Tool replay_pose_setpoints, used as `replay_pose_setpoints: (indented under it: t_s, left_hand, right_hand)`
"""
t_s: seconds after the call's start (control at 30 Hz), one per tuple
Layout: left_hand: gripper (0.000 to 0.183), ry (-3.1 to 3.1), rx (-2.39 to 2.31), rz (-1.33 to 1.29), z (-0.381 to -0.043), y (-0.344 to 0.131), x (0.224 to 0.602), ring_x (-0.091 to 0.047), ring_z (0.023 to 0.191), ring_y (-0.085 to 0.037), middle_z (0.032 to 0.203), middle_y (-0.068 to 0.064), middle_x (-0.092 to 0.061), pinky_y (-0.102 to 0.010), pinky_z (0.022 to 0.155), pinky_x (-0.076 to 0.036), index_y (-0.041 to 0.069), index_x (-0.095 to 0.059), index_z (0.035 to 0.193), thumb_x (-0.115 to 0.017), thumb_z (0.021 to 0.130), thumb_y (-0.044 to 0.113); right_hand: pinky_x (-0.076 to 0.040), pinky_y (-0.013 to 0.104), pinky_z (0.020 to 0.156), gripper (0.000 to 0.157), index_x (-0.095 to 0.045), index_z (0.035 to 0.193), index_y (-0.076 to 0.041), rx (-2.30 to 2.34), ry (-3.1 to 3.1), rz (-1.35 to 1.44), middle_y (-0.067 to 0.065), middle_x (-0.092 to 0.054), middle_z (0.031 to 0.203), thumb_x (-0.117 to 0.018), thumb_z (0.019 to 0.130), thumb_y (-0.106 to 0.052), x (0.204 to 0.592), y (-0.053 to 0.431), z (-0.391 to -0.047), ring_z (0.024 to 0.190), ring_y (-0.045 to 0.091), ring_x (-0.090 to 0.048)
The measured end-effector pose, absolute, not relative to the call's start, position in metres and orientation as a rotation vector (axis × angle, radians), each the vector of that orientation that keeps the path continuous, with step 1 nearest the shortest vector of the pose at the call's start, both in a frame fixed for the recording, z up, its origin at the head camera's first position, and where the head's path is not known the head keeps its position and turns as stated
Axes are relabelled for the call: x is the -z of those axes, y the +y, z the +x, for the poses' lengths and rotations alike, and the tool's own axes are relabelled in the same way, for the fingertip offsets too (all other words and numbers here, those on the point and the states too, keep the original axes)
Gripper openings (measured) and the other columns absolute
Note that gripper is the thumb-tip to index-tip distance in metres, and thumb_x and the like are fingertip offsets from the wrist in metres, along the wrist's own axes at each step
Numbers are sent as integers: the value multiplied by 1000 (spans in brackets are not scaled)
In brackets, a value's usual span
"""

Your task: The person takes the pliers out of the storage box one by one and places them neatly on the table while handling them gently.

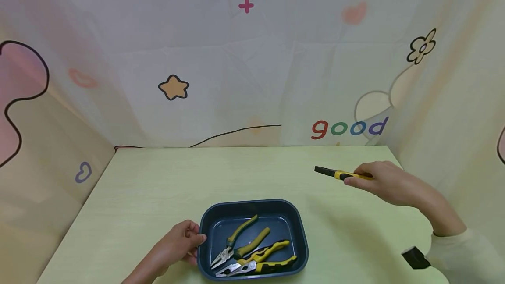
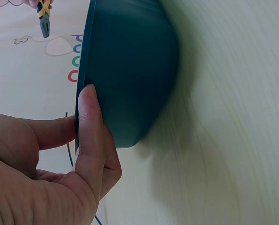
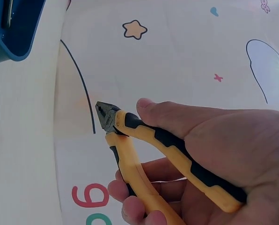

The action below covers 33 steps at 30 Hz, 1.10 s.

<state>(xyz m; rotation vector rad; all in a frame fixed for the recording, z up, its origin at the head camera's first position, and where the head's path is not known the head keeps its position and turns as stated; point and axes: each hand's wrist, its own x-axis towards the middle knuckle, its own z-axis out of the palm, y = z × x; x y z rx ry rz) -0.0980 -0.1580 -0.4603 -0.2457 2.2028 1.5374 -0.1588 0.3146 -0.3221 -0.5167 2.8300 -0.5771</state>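
A dark blue rectangular tray (image 1: 254,202) stands on the table near its front edge. My left hand (image 1: 177,244) pinches its left rim, thumb on the inner side and fingers along the outer wall (image 2: 130,61). Inside the tray lie pliers with green handles (image 1: 252,244) and, overlapping them, pliers with yellow and black handles (image 1: 276,267). Over the table's right side, my right hand (image 1: 388,183) holds combination pliers (image 3: 139,168) up in the air. Their yellow and black handles are spread apart in the palm and fingers, and their dark head points left.
A pale green-yellow table (image 1: 165,179) extends around the tray. Behind it and on both sides hangs a light printed curtain (image 1: 252,69) that meets the table's back edge. A small black block (image 1: 416,257) sits by the right sleeve (image 1: 461,253).
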Motion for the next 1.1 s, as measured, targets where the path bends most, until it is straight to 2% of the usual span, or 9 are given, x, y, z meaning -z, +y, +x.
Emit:
replay_pose_setpoints:
  t_s: [0.2, 0.73, 1.1]
  left_hand:
    - [13, 2197, -1533, -245, -98, -158, 461, -60, 64, -19, 82, -11, -60, -29, 55, -58, -1, -52, 104, -64, 101, 4]
    - [14, 2191, -1537, -237, -97, -159, 463, -60, 63, -19, 81, -10, -59, -30, 55, -58, -1, -52, 104, -64, 101, 5]
    - [15, 2179, -1566, -191, -97, -161, 462, -60, 64, -19, 81, -10, -60, -31, 55, -58, -3, -51, 105, -63, 101, 4]
  right_hand:
    - [-39, 27, 58, 38, -72, 104, -6, 567, 2824, -469, -3, -56, 80, -64, 102, -43, 326, 323, -159, 71, 14, -48]
    - [-38, 27, 59, 34, -71, 97, -13, 543, 2850, -421, -4, -53, 77, -62, 103, -45, 336, 343, -157, 71, 14, -47]
    - [-40, 28, 61, 33, -73, 100, -12, 531, 2870, -417, -5, -57, 81, -62, 103, -43, 338, 352, -156, 76, 15, -49]
